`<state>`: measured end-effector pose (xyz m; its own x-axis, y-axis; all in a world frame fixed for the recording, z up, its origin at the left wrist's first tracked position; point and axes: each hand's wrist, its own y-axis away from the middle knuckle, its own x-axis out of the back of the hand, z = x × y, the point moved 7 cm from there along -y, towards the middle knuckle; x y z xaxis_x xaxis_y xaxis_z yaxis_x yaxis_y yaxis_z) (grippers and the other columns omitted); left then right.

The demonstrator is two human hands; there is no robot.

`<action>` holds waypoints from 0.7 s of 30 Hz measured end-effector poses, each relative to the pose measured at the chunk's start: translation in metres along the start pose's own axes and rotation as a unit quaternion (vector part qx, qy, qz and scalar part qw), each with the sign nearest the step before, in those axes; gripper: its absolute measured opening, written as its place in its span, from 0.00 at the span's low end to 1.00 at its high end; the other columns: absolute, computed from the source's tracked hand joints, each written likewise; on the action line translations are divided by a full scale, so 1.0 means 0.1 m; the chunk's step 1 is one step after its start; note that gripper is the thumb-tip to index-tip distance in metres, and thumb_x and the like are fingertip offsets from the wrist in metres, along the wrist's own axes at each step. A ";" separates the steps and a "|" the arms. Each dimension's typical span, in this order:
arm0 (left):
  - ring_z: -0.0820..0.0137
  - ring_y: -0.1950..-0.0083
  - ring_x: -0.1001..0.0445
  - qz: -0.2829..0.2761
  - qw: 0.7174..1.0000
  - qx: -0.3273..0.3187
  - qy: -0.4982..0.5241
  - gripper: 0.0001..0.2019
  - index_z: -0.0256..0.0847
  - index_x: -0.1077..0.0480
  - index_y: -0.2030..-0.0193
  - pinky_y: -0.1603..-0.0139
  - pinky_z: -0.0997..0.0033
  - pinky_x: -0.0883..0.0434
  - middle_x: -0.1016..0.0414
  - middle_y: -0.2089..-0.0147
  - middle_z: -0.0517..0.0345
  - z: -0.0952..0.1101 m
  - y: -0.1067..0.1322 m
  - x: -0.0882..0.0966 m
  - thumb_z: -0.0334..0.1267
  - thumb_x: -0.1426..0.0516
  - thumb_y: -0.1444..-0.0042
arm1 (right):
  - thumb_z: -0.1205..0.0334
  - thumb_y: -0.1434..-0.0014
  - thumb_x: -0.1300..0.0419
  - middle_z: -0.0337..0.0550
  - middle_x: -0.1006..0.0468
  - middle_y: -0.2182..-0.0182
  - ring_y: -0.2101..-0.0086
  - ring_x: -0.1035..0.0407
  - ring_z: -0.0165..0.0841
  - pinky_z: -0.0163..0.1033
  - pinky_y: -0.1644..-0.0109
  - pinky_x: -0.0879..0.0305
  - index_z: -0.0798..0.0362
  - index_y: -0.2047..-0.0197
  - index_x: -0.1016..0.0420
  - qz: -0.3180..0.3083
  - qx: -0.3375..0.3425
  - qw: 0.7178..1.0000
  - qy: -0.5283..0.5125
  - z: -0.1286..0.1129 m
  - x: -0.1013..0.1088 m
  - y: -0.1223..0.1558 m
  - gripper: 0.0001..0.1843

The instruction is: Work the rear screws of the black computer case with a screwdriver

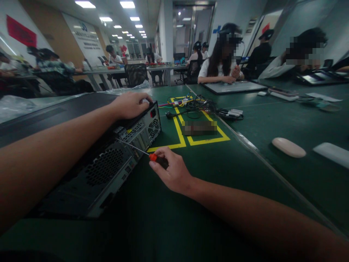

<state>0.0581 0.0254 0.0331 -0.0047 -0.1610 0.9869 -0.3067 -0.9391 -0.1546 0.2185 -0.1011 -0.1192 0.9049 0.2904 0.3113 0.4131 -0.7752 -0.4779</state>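
Observation:
A black desktop computer case lies on the green table, its metal back panel turned toward the right. My left hand rests on the top, near the far corner, with its fingers curled over the edge. Pinched in my right hand is a screwdriver with a red and dark handle. Its thin shaft reaches left to the back panel, and the tip meets it near the upper edge beside the honeycomb vent. I cannot make out a screw at the tip.
Bundled cables lie behind yellow tape squares, with a blurred dark object on the tape. A pinkish oval object and a white one are at right. Clear plastic lies behind the case. Co-workers sit beyond.

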 end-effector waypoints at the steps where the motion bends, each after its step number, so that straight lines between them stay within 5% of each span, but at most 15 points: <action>1: 0.63 0.51 0.28 0.002 1.000 0.000 0.001 0.28 0.38 0.22 0.25 0.45 0.61 0.33 0.17 0.48 0.52 -0.01 -0.01 0.00 0.44 0.52 0.21 | 0.51 0.24 0.33 0.45 0.12 0.53 0.57 0.16 0.39 0.47 0.48 0.17 0.46 0.47 0.26 0.000 0.000 1.000 -0.001 0.00 0.00 0.00 0.11; 9: 0.51 0.49 0.19 0.008 1.000 0.013 0.028 0.30 0.43 0.18 0.26 0.43 0.53 0.29 0.15 0.51 0.44 -0.13 -0.15 -0.08 0.48 0.49 0.28 | 0.51 0.24 0.35 0.45 0.12 0.53 0.57 0.16 0.39 0.47 0.49 0.18 0.47 0.47 0.26 0.001 0.009 1.000 -0.009 -0.01 -0.01 0.00 0.10; 21: 0.51 0.47 0.18 0.006 0.999 0.020 0.029 0.31 0.42 0.18 0.26 0.42 0.52 0.29 0.14 0.49 0.43 -0.11 -0.13 -0.07 0.47 0.49 0.28 | 0.51 0.24 0.33 0.44 0.12 0.55 0.58 0.16 0.39 0.46 0.49 0.19 0.46 0.47 0.26 -0.002 -0.004 1.000 0.011 -0.03 0.01 0.00 0.10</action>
<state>0.0514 0.0423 0.0286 -0.0637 -0.1559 0.9857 -0.2675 -0.9489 -0.1674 0.2194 -0.1020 -0.1165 0.9009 0.2814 0.3304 0.4156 -0.7784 -0.4704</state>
